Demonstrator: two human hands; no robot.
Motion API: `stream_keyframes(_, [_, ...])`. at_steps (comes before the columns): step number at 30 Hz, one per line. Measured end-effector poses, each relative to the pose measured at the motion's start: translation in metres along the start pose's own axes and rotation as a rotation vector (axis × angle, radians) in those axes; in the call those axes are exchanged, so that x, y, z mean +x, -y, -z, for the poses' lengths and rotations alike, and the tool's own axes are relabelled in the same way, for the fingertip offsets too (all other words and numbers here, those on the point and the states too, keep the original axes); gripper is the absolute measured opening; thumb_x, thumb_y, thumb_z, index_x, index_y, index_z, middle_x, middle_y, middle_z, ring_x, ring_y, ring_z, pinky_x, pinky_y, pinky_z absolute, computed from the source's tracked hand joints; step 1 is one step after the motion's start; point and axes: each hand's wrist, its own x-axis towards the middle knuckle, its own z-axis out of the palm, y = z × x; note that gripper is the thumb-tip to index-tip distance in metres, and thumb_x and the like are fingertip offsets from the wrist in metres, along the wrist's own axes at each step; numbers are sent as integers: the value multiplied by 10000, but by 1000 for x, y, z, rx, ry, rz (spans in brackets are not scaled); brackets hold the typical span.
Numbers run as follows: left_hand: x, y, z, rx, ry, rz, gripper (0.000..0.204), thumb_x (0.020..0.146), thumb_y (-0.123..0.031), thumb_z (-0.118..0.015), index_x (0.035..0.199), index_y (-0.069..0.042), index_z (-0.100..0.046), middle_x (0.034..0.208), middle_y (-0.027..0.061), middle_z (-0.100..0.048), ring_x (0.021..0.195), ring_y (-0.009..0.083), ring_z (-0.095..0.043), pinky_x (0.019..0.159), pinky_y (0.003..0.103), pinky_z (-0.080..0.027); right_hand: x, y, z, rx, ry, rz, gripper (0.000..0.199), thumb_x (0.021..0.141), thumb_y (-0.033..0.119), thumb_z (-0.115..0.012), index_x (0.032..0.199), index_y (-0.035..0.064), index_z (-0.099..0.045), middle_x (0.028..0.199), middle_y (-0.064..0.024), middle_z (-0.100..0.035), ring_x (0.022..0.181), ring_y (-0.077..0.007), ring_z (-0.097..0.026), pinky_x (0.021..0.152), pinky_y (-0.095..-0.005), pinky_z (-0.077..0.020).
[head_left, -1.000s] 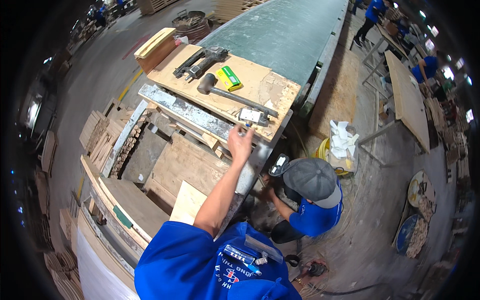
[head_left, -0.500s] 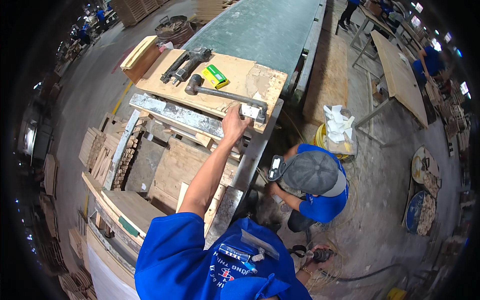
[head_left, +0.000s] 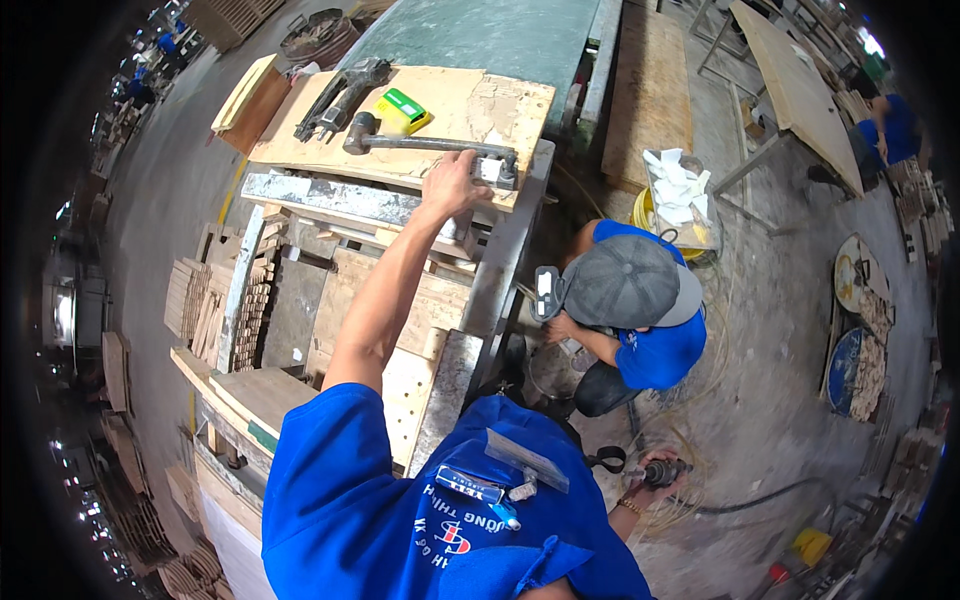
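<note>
One left hand (head_left: 452, 183) rests fingers-down on the wooden surface (head_left: 300, 140), touching one long metal tool (head_left: 430, 146); one yellow-green package (head_left: 402, 110) lies just beyond. Right hand (head_left: 655, 480) grips a dark tool (head_left: 662, 469).

Green-yellow box (head_left: 403, 110) on plywood board (head_left: 480, 100)

My left arm stretches far forward, bare from the blue sleeve, my left hand (head_left: 452, 185) palm down with fingers curled. My right hand (head_left: 655, 478) hangs low (fingers closed).
</note>
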Motion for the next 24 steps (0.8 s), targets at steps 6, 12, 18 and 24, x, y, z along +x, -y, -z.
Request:
stream_keyframes(6, [0, -3, 1, -52, -20, 68, 653, 579, -334, -733, 1137, -63, -531, 1060, 187, -559, 993, 346, -555, 847, 422, -451, 7, 14, 0, 118, 20, -57, 529, 683, 301, -725, 1062, 32, -472, 881, -58, -592, 791, -204, -573, 703, -344, -459])
stream_keyframes(12, [-29, -4, -6, -323, -225, 298, 557, 595, -290, -716, 1062, -8, -604, 863, 181, -648, 804, 285, -621, 745, 375, -483, 10, 43, -7, 268, 71, -181, 423, 731, 205, -683, 1036, 23, -455, 885, -88, -571, 804, -178, -559, 736, -300, -440])
stream_keyframes(18, [-114, 17, -7, -1163, -79, 426, 271, 741, -150, -644, 989, -40, -626, 805, 33, -603, 499, 103, -470, 422, 228, -343, 7, 79, -17, 173, 18, -159, 409, 751, 172, -671, 1051, 20, -439, 936, -78, -543, 846, -169, -567, 732, -308, -456])
stream_keyframes(24, [-152, -21, 11, -1275, -89, 595, 252, 733, -188, -696, 926, -59, -599, 584, -37, -505, 340, 33, -250, 332, 217, -179, 15, 100, -6, 83, 30, -133, 410, 794, 236, -620, 1083, 15, -432, 952, -71, -535, 864, -165, -554, 744, -309, -457])
